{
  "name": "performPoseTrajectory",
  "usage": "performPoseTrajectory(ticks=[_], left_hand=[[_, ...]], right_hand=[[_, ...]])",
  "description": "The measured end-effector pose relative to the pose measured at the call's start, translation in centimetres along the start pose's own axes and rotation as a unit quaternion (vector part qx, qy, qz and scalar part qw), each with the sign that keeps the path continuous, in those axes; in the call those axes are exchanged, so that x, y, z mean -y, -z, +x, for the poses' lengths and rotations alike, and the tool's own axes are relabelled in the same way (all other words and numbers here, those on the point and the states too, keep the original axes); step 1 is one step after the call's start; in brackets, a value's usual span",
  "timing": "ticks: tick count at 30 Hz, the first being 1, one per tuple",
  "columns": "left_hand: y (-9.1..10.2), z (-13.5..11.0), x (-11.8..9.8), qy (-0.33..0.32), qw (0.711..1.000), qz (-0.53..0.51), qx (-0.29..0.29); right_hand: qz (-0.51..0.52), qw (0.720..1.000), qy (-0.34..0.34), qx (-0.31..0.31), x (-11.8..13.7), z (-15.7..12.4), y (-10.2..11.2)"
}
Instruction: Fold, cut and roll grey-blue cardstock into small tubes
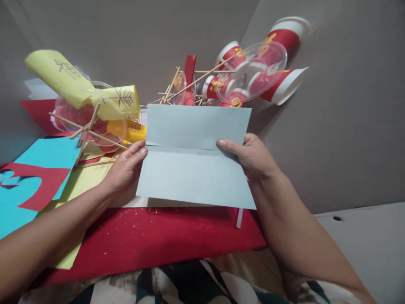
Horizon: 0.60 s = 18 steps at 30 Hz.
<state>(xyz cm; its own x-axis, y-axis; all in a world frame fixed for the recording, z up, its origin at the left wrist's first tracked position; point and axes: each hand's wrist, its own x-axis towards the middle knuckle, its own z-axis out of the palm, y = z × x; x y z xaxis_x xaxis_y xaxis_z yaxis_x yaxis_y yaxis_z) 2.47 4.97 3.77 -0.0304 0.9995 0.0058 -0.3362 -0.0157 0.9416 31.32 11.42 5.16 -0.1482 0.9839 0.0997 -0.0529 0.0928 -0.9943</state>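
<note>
A pale blue sheet of paper (193, 173) with a crease across its middle is held up in front of me, above the red table cover. My left hand (128, 164) pinches its left edge near the crease, with thumb and fingers closed on it. On the other side my right hand (249, 154) grips the right edge, thumb lying on the front by the crease and the other fingers behind. Just beyond the left hand stands a craft wheel of wooden sticks (85, 128) and clear plastic with yellow paper rolls (66, 78) bearing handwritten marks.
Red-and-white paper cups (281, 38) ring a clear plastic disc (268, 69) at the back right, joined to wooden sticks (202, 80). Turquoise sheets (47, 150) with a cut red paper piece (53, 185) lie at left. The red cloth (171, 236) carries small scraps and a white strip (239, 218).
</note>
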Motion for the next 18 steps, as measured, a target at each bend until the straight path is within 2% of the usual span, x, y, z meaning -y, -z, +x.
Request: performPoseTrajectory(ticks=[4, 6, 9, 12, 18], left_hand=[[0.9, 0.0, 0.0, -0.106, 0.988, 0.107, -0.024], [1.1, -0.2, 0.2, -0.175, 0.973, 0.153, -0.001], [1.2, -0.7, 0.6, -0.253, 0.947, 0.185, 0.073], [1.2, -1.1, 0.3, -0.288, 0.922, 0.238, 0.101], [1.0, -1.4, -1.3, -0.301, 0.893, 0.329, 0.056]], right_hand=[[0.019, 0.999, 0.025, -0.039, 0.7, 0.7, 0.9], [0.024, 0.998, 0.031, -0.046, 1.0, 0.7, 1.2], [0.028, 0.999, 0.019, -0.036, 1.1, 0.5, 1.1], [0.022, 1.000, -0.015, -0.015, 0.9, -0.1, 0.3], [0.002, 0.997, -0.033, 0.073, 0.9, -1.2, -0.8]])
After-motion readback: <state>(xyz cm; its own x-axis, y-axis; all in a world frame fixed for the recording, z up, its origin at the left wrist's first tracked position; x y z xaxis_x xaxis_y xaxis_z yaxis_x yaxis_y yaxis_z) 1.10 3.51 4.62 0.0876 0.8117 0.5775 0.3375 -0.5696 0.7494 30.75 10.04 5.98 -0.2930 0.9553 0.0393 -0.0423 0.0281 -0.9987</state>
